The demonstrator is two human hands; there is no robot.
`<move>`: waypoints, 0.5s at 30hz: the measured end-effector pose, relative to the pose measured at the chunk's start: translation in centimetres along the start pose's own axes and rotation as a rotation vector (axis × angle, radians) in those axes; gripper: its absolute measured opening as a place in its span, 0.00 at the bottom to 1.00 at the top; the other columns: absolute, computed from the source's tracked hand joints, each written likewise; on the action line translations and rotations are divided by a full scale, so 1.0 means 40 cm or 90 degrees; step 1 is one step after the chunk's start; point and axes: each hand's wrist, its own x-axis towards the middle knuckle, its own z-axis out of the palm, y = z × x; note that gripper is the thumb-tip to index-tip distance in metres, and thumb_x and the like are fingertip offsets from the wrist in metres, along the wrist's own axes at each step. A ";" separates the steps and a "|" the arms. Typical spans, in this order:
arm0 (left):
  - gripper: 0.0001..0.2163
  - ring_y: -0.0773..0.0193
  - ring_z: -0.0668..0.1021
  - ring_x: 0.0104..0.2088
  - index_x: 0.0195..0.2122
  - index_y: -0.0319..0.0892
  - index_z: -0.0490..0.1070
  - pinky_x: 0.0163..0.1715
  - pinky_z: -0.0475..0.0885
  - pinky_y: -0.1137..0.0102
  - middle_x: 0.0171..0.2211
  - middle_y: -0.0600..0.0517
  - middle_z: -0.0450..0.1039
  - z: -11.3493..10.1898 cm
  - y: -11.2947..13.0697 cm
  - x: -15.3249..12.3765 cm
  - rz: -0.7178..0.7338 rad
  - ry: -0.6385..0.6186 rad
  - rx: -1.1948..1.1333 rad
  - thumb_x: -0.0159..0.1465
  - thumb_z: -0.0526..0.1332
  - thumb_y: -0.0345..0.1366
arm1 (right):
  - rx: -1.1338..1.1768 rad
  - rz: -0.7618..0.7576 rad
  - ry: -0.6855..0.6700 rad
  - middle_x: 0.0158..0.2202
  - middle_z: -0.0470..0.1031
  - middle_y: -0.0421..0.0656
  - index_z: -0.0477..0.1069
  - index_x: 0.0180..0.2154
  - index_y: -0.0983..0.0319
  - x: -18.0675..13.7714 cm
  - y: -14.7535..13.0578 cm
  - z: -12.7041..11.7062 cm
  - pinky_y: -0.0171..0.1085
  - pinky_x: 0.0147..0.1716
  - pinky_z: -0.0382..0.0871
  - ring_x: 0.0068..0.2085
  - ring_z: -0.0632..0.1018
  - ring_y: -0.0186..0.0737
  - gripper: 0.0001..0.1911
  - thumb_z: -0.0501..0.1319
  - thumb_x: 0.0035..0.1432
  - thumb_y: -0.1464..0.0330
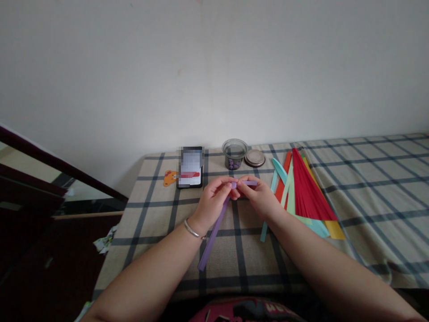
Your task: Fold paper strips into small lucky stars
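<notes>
Wall [201, 76], one, pale, behind the table's back edge.
Table [150, 223], one, under a beige cloth with dark checks.
Paper strips [311, 192], one fanned bundle: red, orange, yellow, green, light blue; right of the hands, reaching toward the back edge.
Hands, two, between back and near edges: left hand [214, 197] and right hand [261, 194], fingertips of both pinching the purple strip.
Purple strip [213, 237], one; long end slanting toward the near edge, short end past the right fingertips.
Device [190, 167], black-edged, screen blurred; near the back left corner.
Tub [234, 150], clear, near the back edge; small purple pieces [233, 164] inside.
Lid [255, 158], round, just right of the tub.
Bear figure [169, 178], orange, against the device's left side.
Bracelet [191, 228], silvery, left wrist.
</notes>
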 end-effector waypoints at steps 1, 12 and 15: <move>0.08 0.70 0.75 0.27 0.38 0.39 0.73 0.31 0.71 0.73 0.25 0.54 0.73 0.000 0.000 0.000 -0.001 -0.001 -0.001 0.62 0.59 0.36 | 0.003 -0.001 -0.001 0.23 0.70 0.37 0.71 0.27 0.61 0.000 0.000 0.000 0.33 0.28 0.61 0.26 0.69 0.33 0.15 0.64 0.49 0.56; 0.09 0.70 0.74 0.27 0.38 0.40 0.75 0.33 0.70 0.73 0.25 0.54 0.72 -0.007 -0.014 0.003 -0.012 -0.019 -0.018 0.62 0.59 0.38 | 0.137 0.038 -0.039 0.22 0.73 0.36 0.74 0.26 0.61 0.001 -0.002 0.004 0.34 0.30 0.63 0.26 0.71 0.32 0.15 0.70 0.41 0.57; 0.11 0.70 0.73 0.27 0.40 0.40 0.75 0.33 0.70 0.73 0.24 0.54 0.71 -0.008 -0.019 0.005 -0.012 -0.031 -0.002 0.62 0.59 0.40 | 0.145 0.035 -0.023 0.23 0.75 0.37 0.76 0.26 0.60 0.003 0.000 0.004 0.35 0.31 0.65 0.27 0.72 0.32 0.14 0.72 0.38 0.58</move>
